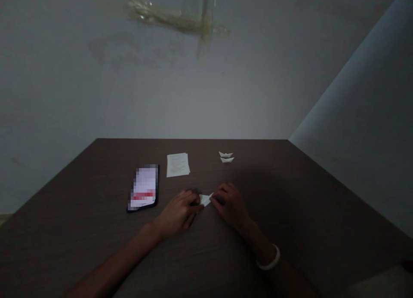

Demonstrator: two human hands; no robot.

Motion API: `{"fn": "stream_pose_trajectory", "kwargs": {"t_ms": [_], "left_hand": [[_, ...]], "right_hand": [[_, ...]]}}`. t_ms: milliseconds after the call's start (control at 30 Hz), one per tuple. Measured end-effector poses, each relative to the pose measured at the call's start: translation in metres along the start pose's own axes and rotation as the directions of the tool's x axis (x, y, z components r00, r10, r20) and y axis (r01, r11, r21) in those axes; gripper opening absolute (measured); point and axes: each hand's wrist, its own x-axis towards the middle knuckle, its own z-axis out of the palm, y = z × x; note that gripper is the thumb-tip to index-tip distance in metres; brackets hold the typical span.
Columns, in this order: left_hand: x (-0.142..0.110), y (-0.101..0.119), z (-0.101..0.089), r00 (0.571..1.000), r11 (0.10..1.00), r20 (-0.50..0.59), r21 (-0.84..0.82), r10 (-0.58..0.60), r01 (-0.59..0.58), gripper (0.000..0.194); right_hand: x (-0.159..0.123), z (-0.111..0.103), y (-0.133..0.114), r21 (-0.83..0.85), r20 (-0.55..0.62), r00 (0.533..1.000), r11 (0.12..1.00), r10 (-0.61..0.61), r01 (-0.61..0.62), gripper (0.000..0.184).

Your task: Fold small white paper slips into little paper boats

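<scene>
A small folded piece of white paper (205,199) lies on the dark wooden table (290,195) between my two hands. My left hand (179,213) pinches its left end with curled fingers. My right hand (229,204) presses and grips its right end, fingers bent; a pale bracelet (269,260) sits on that wrist. Much of the paper is hidden under my fingertips.
A phone (144,187) with a lit screen lies to the left of my hands. Beyond it is a small stack of white paper sheets (177,164). Two finished little paper boats (226,157) sit further back to the right. Grey walls close the table's far and right sides.
</scene>
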Motion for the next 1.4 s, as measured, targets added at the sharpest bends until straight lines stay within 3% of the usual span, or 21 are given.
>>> {"fn": "stream_pose_trajectory", "kwargs": {"t_ms": [133, 700, 1267, 1400], "left_hand": [[0.000, 0.001, -0.001, 1.000, 1.000, 0.002, 0.000, 0.001, -0.001, 0.032], [0.000, 0.001, -0.005, 1.000, 1.000, 0.012, 0.018, 0.026, -0.026, 0.028], [-0.001, 0.000, -0.002, 1.000, 1.000, 0.006, 0.003, 0.010, -0.010, 0.028], [-0.001, 0.000, -0.002, 1.000, 1.000, -0.001, 0.004, 0.006, -0.006, 0.028]], "right_hand": [[-0.002, 0.003, -0.005, 0.025, 0.046, 0.998, 0.999, -0.034, 0.032, 0.004], [0.000, 0.007, -0.017, 0.054, 0.034, 0.992, 0.991, 0.122, -0.124, 0.004], [-0.001, 0.006, -0.015, 0.023, 0.037, 0.986, 0.986, 0.162, -0.163, 0.007], [-0.002, 0.006, -0.015, 0.005, 0.022, 0.992, 0.992, 0.124, -0.124, 0.007]]}}
